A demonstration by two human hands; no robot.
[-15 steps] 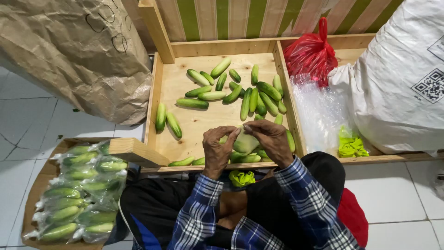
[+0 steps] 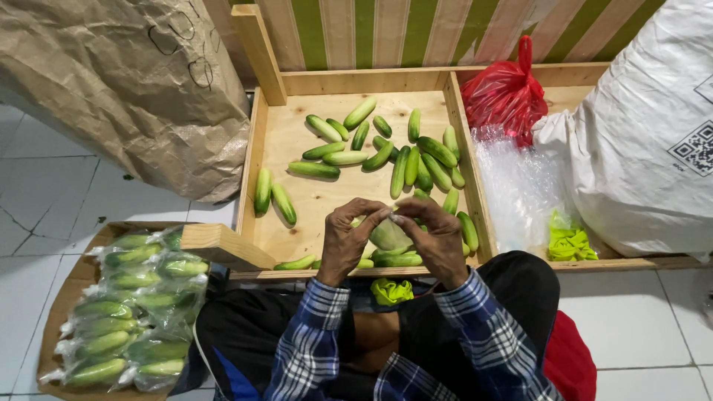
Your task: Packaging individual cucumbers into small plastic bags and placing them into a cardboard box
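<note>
Fingertips (image 2: 380,214) of both hands meet, pinched together on the top edge of a small clear plastic bag of pale green cucumber (image 2: 389,236). Left hand (image 2: 346,239) curled, thumb and forefinger closed on the bag's mouth. Right hand (image 2: 437,236) likewise, fingers bent inward, gripping the same edge from the right. The bag hangs just below the fingertips, over the near edge of a shallow light wooden tray (image 2: 278,137).

Loose green cucumbers (image 2: 401,152) lie scattered across the tray, most toward its right side; two (image 2: 272,197) lie apart at left. A few more sit along the near rim under the hands.

Near left: a brown cardboard box (image 2: 56,312) holding clear-bagged cucumber packs (image 2: 130,312). Far left: a crumpled brown paper sack (image 2: 126,82). Right of the tray: a tied red plastic bag (image 2: 505,93), a heap of clear plastic bags (image 2: 520,189), a bunch of lime-green ties (image 2: 570,243), and a large white woven sack (image 2: 639,134). Another lime-green bundle (image 2: 391,290) rests on the lap, between the blue plaid sleeves (image 2: 312,338).
</note>
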